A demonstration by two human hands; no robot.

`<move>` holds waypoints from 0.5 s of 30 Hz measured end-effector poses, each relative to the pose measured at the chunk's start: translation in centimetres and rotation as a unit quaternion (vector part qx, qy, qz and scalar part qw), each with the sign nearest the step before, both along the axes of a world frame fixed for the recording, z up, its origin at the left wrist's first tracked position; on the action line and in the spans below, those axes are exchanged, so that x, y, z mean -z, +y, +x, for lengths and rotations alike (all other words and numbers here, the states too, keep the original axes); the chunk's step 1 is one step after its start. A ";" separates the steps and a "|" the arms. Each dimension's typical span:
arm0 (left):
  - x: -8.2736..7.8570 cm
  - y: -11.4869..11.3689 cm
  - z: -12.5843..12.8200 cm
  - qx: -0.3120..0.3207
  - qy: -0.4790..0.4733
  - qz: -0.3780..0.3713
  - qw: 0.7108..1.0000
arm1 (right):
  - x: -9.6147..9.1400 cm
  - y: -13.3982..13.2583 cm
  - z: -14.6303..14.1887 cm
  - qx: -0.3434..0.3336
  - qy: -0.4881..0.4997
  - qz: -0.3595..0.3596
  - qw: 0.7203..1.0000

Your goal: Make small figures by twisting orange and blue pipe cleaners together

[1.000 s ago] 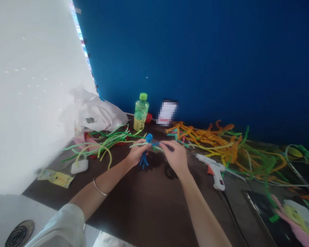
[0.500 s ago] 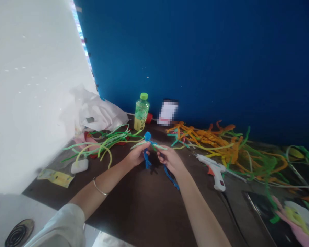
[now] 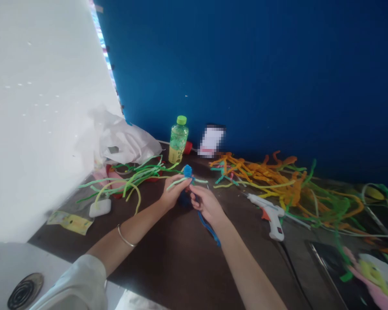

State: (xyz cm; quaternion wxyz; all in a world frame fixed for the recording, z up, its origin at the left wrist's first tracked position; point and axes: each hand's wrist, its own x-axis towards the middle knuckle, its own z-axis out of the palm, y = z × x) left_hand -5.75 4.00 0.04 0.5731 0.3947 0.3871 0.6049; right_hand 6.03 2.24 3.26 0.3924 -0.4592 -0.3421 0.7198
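Observation:
A small blue figure (image 3: 187, 171) twisted from pipe cleaners stands up above my fingertips, its rounded top showing. My left hand (image 3: 173, 193) is closed around its body, thumb on top. A pale green pipe cleaner (image 3: 201, 181) runs crosswise at the figure, its ends sticking out on both sides. My right hand (image 3: 207, 206) pinches close beside the left, fingertips against the figure's right side. Below the right hand a blue twisted strand (image 3: 210, 229) hangs out. My fingers hide the figure's lower part and the exact spot pinched.
Green pipe cleaners (image 3: 142, 174) lie left, near a white case (image 3: 100, 208). Behind the hands stand a bottle (image 3: 178, 140) and a phone with blurred screen (image 3: 211, 141). To the right are a glue gun (image 3: 271, 215) with a cord and a heap of orange pipe cleaners (image 3: 261, 172).
My right hand has moved left and slightly down, closer to my left hand. The blue strand under it shifted left too. The figure has turned slightly and its lower part is now more covered.

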 end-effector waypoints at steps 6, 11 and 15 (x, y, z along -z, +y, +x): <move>0.2 0.0 -0.2 -0.051 0.032 0.018 0.998 | -0.7 0.1 0.6 0.031 -0.170 0.110 0.979; 0.7 0.3 0.1 -0.051 0.019 0.011 0.998 | -0.9 0.6 1.7 0.037 -0.338 0.305 0.890; 0.9 0.4 0.1 -0.042 0.024 0.024 0.999 | -1.0 0.6 2.3 0.009 -0.428 0.402 0.810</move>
